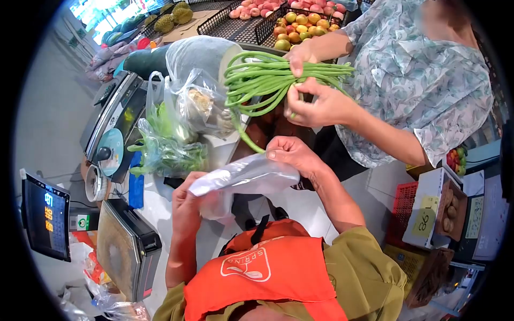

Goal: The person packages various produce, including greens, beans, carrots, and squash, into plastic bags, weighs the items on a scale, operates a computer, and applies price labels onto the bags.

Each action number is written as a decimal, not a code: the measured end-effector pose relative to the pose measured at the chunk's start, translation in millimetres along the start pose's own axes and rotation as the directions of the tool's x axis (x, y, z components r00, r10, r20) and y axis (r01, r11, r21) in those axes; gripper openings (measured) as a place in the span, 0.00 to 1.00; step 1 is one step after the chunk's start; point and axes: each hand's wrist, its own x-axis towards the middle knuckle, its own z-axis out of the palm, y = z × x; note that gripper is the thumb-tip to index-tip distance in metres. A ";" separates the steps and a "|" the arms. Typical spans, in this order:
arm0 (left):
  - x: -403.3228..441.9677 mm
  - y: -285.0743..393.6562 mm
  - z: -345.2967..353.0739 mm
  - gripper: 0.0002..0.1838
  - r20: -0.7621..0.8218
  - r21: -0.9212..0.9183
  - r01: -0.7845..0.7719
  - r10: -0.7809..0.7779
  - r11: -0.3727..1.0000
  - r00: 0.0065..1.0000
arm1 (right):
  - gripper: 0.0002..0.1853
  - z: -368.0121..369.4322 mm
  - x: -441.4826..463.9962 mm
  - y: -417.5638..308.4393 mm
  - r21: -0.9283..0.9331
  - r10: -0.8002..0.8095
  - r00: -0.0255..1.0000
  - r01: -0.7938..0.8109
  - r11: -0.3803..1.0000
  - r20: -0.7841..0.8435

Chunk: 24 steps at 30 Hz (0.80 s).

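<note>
A clear plastic bag [251,174] is stretched between my two hands. My left hand [186,199] is closed on its left end, with the fingers partly hidden behind it. My right hand [293,155] pinches the other end between thumb and fingers. Just beyond it, another person's hands [316,104] hold a bundle of green long beans [267,80]. One bean hangs down from the bundle, its tip close to my right fingers; whether they touch is unclear. Bagged leafy greens [171,155] lie on the counter beyond my left hand.
A wrapped winter melon [201,53] and another bagged item [203,107] lie on the counter. Scales [118,249] and a display screen [47,216] stand at left. Fruit crates [305,29] are at the back. Boxes [428,208] stack at right.
</note>
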 end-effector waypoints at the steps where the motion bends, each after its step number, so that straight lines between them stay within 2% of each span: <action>1: -4.1 0.9 5.0 0.15 -0.096 -0.187 0.117 -0.137 0.975 0.986 | 0.13 -26.3 8.8 18.2 0.026 -0.002 0.996 0.000 1.000 0.086; 2: -5.0 2.3 7.4 0.16 -0.038 -0.260 0.168 -0.184 0.951 0.982 | 0.16 -30.1 9.8 24.2 0.298 -0.025 0.997 0.004 0.955 0.068; 3: -1.4 2.4 6.3 0.17 0.030 -0.329 0.221 -0.223 0.918 0.974 | 0.19 -29.7 11.1 29.2 0.544 -0.049 0.998 0.020 0.839 0.038; 4: 2.4 0.4 6.3 0.17 0.103 -0.397 0.278 -0.259 0.875 0.960 | 0.23 -30.9 11.1 37.6 0.747 -0.062 0.998 0.041 0.663 0.000; 5: 5.1 -9.1 5.7 0.19 0.191 -0.501 0.291 -0.224 0.815 0.956 | 0.33 -39.8 15.5 69.6 0.779 -0.058 0.996 -0.013 0.627 0.064; 6: 8.7 -13.3 11.3 0.19 0.116 -0.594 0.307 -0.299 0.744 0.947 | 0.40 -33.4 15.5 83.0 0.681 0.078 0.994 -0.105 0.725 0.070; 8: 14.4 -19.6 18.2 0.18 -0.029 -0.761 0.278 -0.459 0.586 0.888 | 0.48 -42.2 19.7 151.0 0.627 -0.012 0.904 -0.286 0.724 0.427; 10: 23.9 -24.0 5.1 0.19 0.058 -0.774 0.289 -0.391 0.563 0.919 | 0.48 -17.7 1.2 117.6 0.618 0.023 0.902 -0.314 0.720 0.431; 11: 28.4 -20.8 9.0 0.19 -0.036 -0.786 0.227 -0.410 0.575 0.912 | 0.48 -8.3 -4.4 105.4 0.613 0.042 0.898 -0.333 0.717 0.439; 12: 32.0 -16.2 11.8 0.20 -0.128 -0.790 0.166 -0.424 0.590 0.897 | 0.49 -10.2 -2.0 115.5 0.648 -0.049 0.890 -0.291 0.703 0.453; 14: 36.0 -8.6 13.4 0.20 -0.148 -0.804 0.146 -0.432 0.576 0.890 | 0.48 -32.3 13.6 135.1 0.565 -0.322 0.703 -0.138 0.813 0.635; 15: 38.9 -7.6 15.0 0.20 -0.156 -0.813 0.134 -0.434 0.566 0.887 | 0.45 -34.3 24.4 120.3 0.591 -0.343 0.675 -0.171 0.789 0.653; 16: 41.2 -7.9 19.5 0.20 -0.094 -0.827 0.162 -0.417 0.538 0.904 | 0.44 -32.6 29.1 106.1 0.614 -0.362 0.647 -0.211 0.760 0.671; 18: 42.7 -7.8 23.8 0.20 0.009 -0.846 0.213 -0.387 0.489 0.922 | 0.39 -20.1 23.6 107.7 0.580 -0.174 0.880 -0.133 0.804 0.443; 19: 43.6 -24.7 6.2 0.20 0.072 -0.869 0.222 -0.331 0.442 0.941 | 0.38 -13.6 20.2 108.6 0.545 -0.070 0.950 -0.114 0.831 0.306; 21: 44.8 -26.9 11.0 0.20 0.124 -0.884 0.237 -0.288 0.402 0.950 | 0.29 -7.6 31.7 102.8 0.177 0.017 0.896 -0.106 0.979 0.444; 22: 44.7 -18.5 19.5 0.20 0.082 -0.865 0.219 -0.305 0.451 0.949 | 0.25 -4.6 37.3 99.7 -0.012 0.060 0.859 -0.062 0.998 0.509; 23: 43.0 -14.6 19.7 0.20 0.023 -0.850 0.209 -0.361 0.484 0.932 | 0.24 -4.4 36.2 96.3 -0.113 0.096 0.847 -0.043 0.993 0.523; 24: 47.7 -12.7 15.1 0.21 -0.017 -0.831 0.207 -0.396 0.516 0.918 | 0.23 -6.4 34.9 94.6 -0.084 0.103 0.865 -0.070 0.994 0.491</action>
